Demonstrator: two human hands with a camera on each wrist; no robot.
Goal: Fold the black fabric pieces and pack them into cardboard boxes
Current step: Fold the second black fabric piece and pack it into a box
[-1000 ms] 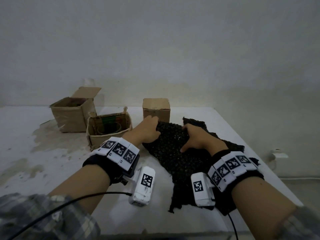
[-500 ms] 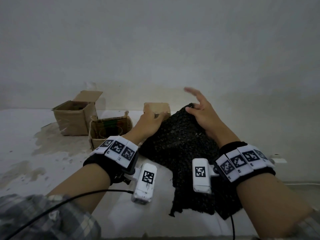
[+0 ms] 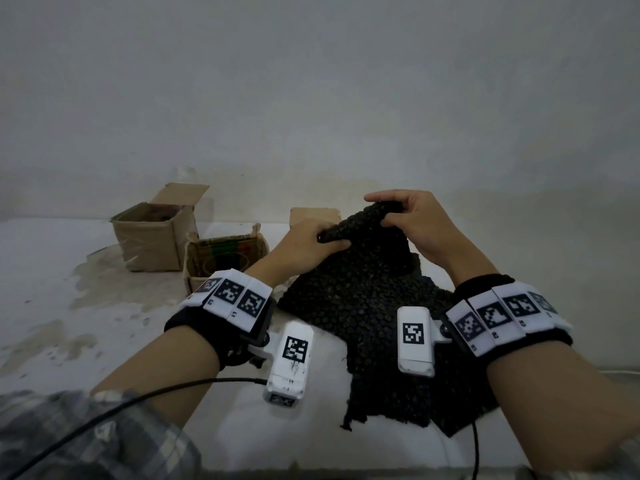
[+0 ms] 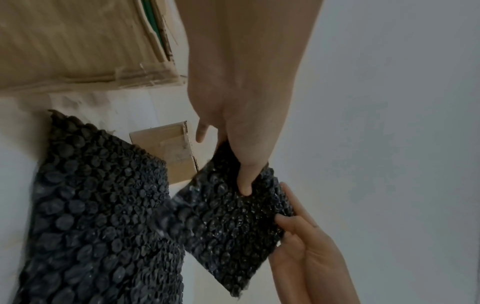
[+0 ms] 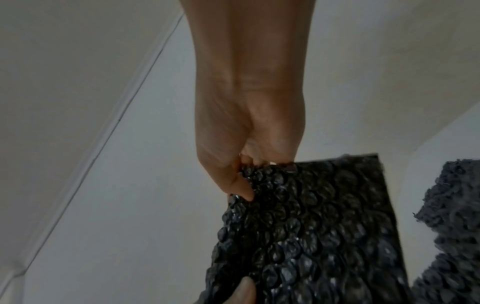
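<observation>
While both hands lift the far end of the black fabric piece (image 3: 360,299) off the desk (image 3: 104,323), its near end trails over the desk's near edge. Left hand (image 3: 304,247) fingers curl tight around one raised corner; right hand (image 3: 415,223) pinches the other between thumb and fingers. Three cardboard boxes sit toward the far edge: open box (image 3: 152,237), smaller box (image 3: 221,258) beside it, closed box (image 3: 311,214) behind the left hand.

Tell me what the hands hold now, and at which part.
Both hands, left hand and right hand, pinch the black fabric piece at its raised far edge.
</observation>
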